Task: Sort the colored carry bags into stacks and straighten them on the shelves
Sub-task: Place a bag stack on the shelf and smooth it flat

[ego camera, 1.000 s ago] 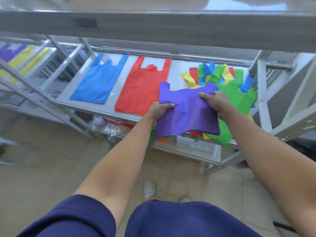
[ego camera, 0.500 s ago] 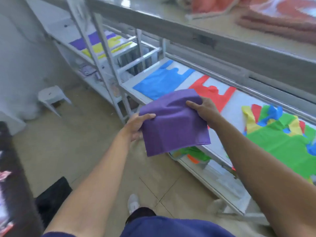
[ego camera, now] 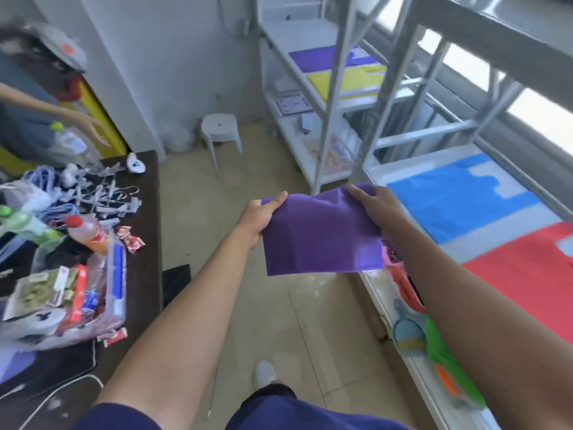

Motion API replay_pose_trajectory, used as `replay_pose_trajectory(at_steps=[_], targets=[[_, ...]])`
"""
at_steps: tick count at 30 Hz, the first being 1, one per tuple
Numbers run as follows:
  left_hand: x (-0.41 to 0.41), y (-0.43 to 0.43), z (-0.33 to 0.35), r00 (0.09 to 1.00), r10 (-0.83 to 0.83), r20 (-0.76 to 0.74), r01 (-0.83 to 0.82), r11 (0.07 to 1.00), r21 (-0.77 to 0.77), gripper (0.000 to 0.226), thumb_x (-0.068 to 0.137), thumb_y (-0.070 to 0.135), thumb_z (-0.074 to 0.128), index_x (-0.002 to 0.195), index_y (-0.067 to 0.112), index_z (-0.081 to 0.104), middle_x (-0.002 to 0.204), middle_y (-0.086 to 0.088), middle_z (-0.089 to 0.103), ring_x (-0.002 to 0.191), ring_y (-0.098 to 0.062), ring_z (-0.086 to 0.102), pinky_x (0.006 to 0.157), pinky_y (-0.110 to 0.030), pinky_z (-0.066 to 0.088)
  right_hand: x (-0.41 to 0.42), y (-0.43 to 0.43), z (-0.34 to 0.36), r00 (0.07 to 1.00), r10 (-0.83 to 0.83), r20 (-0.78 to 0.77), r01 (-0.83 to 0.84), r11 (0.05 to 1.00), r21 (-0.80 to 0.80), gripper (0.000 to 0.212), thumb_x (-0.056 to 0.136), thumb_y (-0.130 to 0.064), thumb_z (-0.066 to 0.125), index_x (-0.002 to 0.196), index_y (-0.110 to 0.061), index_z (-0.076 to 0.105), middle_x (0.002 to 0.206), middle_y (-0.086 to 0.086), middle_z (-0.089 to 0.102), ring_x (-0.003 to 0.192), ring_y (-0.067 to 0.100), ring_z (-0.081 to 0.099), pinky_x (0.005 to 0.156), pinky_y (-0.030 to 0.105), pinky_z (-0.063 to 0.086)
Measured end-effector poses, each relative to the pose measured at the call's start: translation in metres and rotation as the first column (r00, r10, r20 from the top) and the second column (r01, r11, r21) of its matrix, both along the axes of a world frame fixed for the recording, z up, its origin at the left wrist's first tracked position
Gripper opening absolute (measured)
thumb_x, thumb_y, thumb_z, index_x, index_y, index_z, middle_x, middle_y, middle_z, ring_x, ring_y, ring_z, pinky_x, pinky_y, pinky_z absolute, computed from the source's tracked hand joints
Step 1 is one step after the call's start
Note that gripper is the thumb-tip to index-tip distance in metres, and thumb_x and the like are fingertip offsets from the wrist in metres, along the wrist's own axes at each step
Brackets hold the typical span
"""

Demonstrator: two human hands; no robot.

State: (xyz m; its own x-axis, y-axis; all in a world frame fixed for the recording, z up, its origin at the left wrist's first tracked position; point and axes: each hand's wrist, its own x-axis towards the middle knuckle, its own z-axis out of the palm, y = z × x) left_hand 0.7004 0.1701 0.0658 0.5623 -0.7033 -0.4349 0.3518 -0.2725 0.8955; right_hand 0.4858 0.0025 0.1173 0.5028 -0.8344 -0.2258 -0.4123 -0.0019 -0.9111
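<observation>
Lifted off the shelf (ego camera: 511, 184) at right a second ago, the purple bag (ego camera: 322, 237) now hangs folded at mid-frame over the floor, facing the purple stack (ego camera: 322, 58) at upper centre. The left hand (ego camera: 263, 218) pinches its top left corner; the right hand (ego camera: 375, 206) holds the other (thumb hidden, probably underneath). It seems bound for that stack.
</observation>
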Motion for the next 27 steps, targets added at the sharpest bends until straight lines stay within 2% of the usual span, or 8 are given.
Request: replay_pose_trajectory(at_steps=[5, 7, 10, 13, 16, 19, 22, 27], targets=[[0.094, -0.008, 0.009, 0.993, 0.108, 0.042, -0.106, 0.994, -0.039, 0.046, 0.083, 0.042, 0.084, 0.110, 0.005, 0.075, 0.104, -0.013, 0.079, 0.101, -0.033, 0.075, 0.088, -0.044, 0.062, 0.099, -0.023, 0.012, 0.999, 0.024, 0.027, -0.025, 0.999, 0.039, 0.025, 0.092, -0.040, 0.075, 0.102, -0.017, 0.079, 0.087, 0.004, 0.078, 0.067, 0.007, 0.072, 0.055, 0.017, 0.052], [0.125, -0.019, 0.015, 0.991, 0.128, 0.048, -0.126, 0.991, -0.046, 0.044, 0.085, 0.040, 0.083, 0.110, 0.005, 0.075, 0.105, -0.013, 0.079, 0.100, -0.032, 0.076, 0.087, -0.045, 0.062, 0.131, -0.035, 0.016, 0.998, 0.034, 0.048, -0.037, 0.998, 0.059, 0.020, 0.094, -0.035, 0.073, 0.103, -0.018, 0.079, 0.084, 0.001, 0.076, 0.058, 0.001, 0.069, 0.049, 0.013, 0.048], [0.165, -0.041, 0.019, 0.987, 0.144, 0.065, -0.141, 0.989, -0.047, 0.044, 0.083, 0.042, 0.084, 0.109, 0.008, 0.075, 0.103, -0.011, 0.079, 0.098, -0.030, 0.076, 0.086, -0.045, 0.063, 0.174, -0.059, 0.017, 0.998, 0.008, 0.056, -0.014, 0.992, 0.122, 0.014, 0.093, -0.034, 0.074, 0.094, -0.021, 0.079, 0.072, -0.008, 0.075, 0.060, 0.004, 0.070, 0.049, 0.013, 0.048], [0.199, -0.072, 0.014, 0.986, 0.154, 0.066, -0.151, 0.987, -0.051, 0.039, 0.084, 0.040, 0.084, 0.106, 0.009, 0.075, 0.102, -0.011, 0.080, 0.096, -0.032, 0.076, 0.085, -0.045, 0.063, 0.216, -0.095, 0.007, 0.999, -0.019, 0.049, 0.009, 0.981, 0.194, 0.022, 0.084, -0.039, 0.079, 0.091, -0.017, 0.078, 0.081, -0.001, 0.077, 0.073, 0.016, 0.072, 0.060, 0.023, 0.054], [0.235, -0.111, 0.008, 0.987, 0.141, 0.079, -0.139, 0.990, -0.032, 0.043, 0.086, 0.038, 0.082, 0.111, 0.003, 0.074, 0.103, -0.013, 0.079, 0.096, -0.032, 0.076, 0.082, -0.043, 0.063, 0.255, -0.138, -0.003, 0.999, -0.032, 0.026, 0.024, 0.962, 0.273, 0.026, 0.078, -0.038, 0.083, 0.091, -0.016, 0.074, 0.084, 0.007, 0.074, 0.070, 0.021, 0.071, 0.061, 0.031, 0.059], [0.276, -0.153, 0.002, 0.986, 0.129, 0.105, -0.128, 0.992, -0.011, 0.047, 0.086, 0.038, 0.082, 0.115, 0.002, 0.072, 0.103, -0.012, 0.079, 0.100, -0.033, 0.076, 0.085, -0.043, 0.063, 0.296, -0.188, -0.016, 0.999, -0.032, -0.006, 0.032, 0.958, 0.286, 0.046, 0.068, -0.052, 0.087, 0.093, -0.014, 0.076, 0.097, 0.010, 0.077, 0.082, 0.025, 0.075, 0.082, 0.043, 0.063], [0.318, -0.194, 0.001, 0.986, 0.108, 0.125, -0.112, 0.994, 0.021, 0.044, 0.087, 0.039, 0.081, 0.113, 0.003, 0.073, 0.104, -0.012, 0.079, 0.099, -0.033, 0.076, 0.091, -0.049, 0.061, 0.339, -0.238, -0.024, 1.000, 0.029, 0.002, -0.028, 0.946, 0.322, 0.059, 0.066, -0.059, 0.087, 0.100, -0.012, 0.078, 0.098, 0.008, 0.079, 0.092, 0.027, 0.077, 0.092, 0.047, 0.061], [0.384, -0.250, 0.006, 0.986, 0.117, 0.115, -0.122, 0.992, 0.037, 0.040, 0.088, 0.039, 0.080, 0.108, 0.005, 0.075, 0.103, -0.012, 0.079, 0.100, -0.033, 0.075, 0.092, -0.049, 0.060, 0.415, -0.296, -0.018, 0.995, 0.101, -0.023, -0.086, 0.932, 0.352, 0.051, 0.079, -0.055, 0.083, 0.105, -0.012, 0.076, 0.099, 0.007, 0.080, 0.090, 0.025, 0.077, 0.088, 0.041, 0.063]])
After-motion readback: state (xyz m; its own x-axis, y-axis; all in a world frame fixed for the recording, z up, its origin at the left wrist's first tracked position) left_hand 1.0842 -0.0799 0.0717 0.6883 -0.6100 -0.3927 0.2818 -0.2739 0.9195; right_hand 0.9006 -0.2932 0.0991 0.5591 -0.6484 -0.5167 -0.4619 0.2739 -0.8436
